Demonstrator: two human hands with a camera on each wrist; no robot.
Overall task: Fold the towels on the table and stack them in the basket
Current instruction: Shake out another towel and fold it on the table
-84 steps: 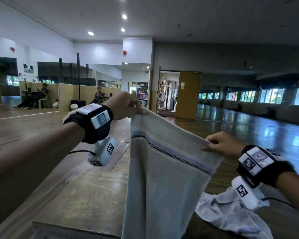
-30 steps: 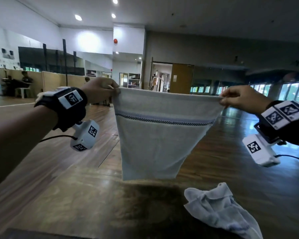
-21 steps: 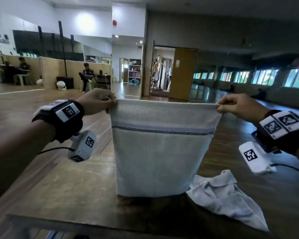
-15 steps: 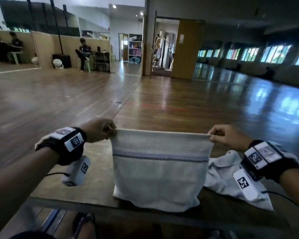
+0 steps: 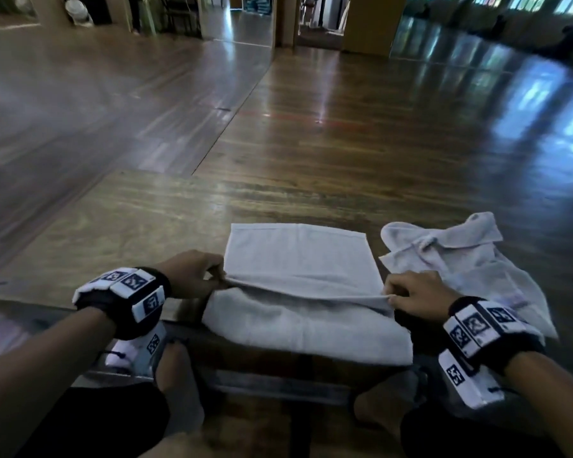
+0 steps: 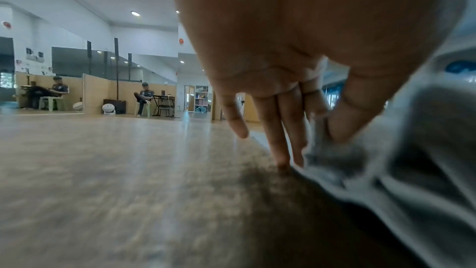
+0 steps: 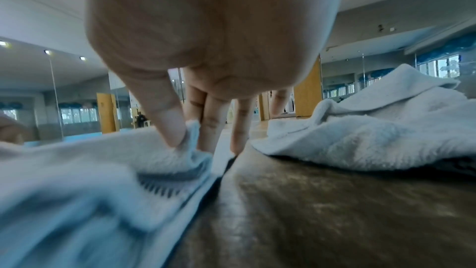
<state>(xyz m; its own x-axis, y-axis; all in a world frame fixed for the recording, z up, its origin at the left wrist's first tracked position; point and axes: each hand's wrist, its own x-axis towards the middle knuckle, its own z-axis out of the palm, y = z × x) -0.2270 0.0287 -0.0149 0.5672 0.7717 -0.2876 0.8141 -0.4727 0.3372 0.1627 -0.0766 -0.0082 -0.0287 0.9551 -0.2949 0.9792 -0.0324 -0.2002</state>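
Note:
A pale grey towel (image 5: 298, 269) lies on the wooden table (image 5: 139, 226), its far part flat and its near part draped over the table's front edge. My left hand (image 5: 196, 276) pinches the towel's left corner between thumb and fingers (image 6: 342, 121). My right hand (image 5: 414, 292) pinches the right corner under the thumb (image 7: 167, 121). The towel (image 7: 77, 180) shows a dark stitched band in the right wrist view. A second, crumpled white towel (image 5: 470, 259) lies just right of my right hand, also visible as a heap of towel (image 7: 373, 125). No basket is in view.
The table's front edge (image 5: 272, 381) runs close to my knees. Bare tabletop lies to the left and beyond the towels. Past the table is a shiny wooden hall floor (image 5: 344, 127). Seated people (image 6: 144, 99) are far off by a partition.
The towel hung in the air between my raised hands; both hands have come down and toward me, laying it on the table with its upper edge still pinched.

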